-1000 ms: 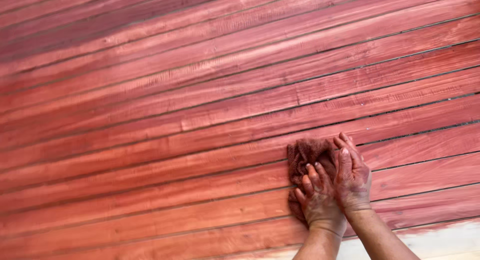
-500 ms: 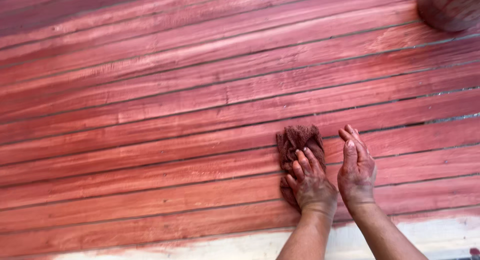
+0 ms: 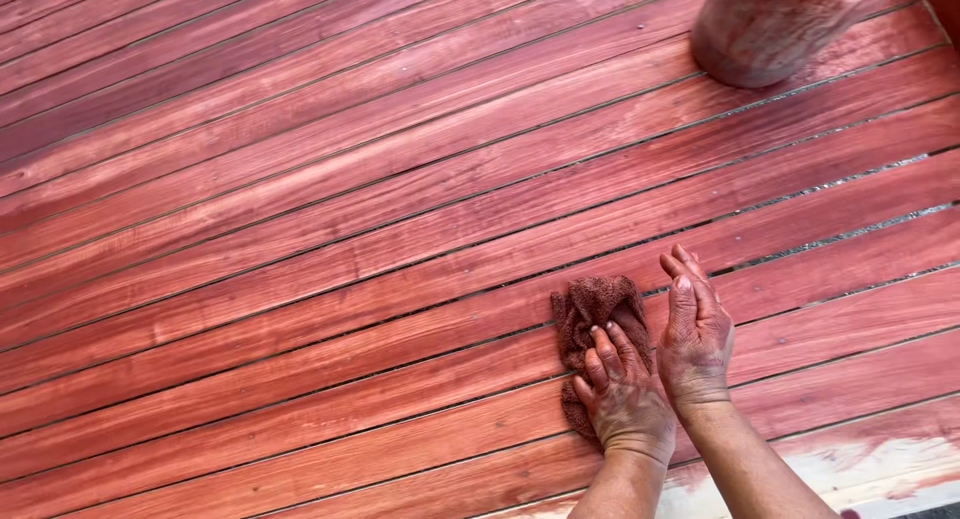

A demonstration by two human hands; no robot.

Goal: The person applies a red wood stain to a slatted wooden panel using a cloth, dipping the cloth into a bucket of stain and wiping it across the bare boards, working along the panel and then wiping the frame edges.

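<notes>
Pressing down flat, the left hand [image 3: 625, 399] lies on a red-brown rag [image 3: 592, 324] and pins it to the wooden deck [image 3: 300, 229]. Its fingers [image 3: 607, 354] are spread over the lower half of the cloth, not curled around it. The rag is crumpled, and its top part sticks out past the fingertips toward 12 o'clock. It lies low in the picture, at about 5 o'clock from the middle.

At 3 o'clock from the left hand, just beside it, is the right hand [image 3: 693, 339]. It is open, with fingers straight and close together, pointing toward 12 o'clock. It holds nothing. Its thumb side sits right next to the rag, and I cannot tell if it touches the cloth or the boards. Both hands are smeared with red stain.

Long deck boards run across the whole view, all wet-looking and red. At 5 o'clock, near the bottom edge, one pale strip [image 3: 880, 469] has no red on it. Far up at 1 o'clock stands a round stained post [image 3: 765, 29], well apart from the hands.
</notes>
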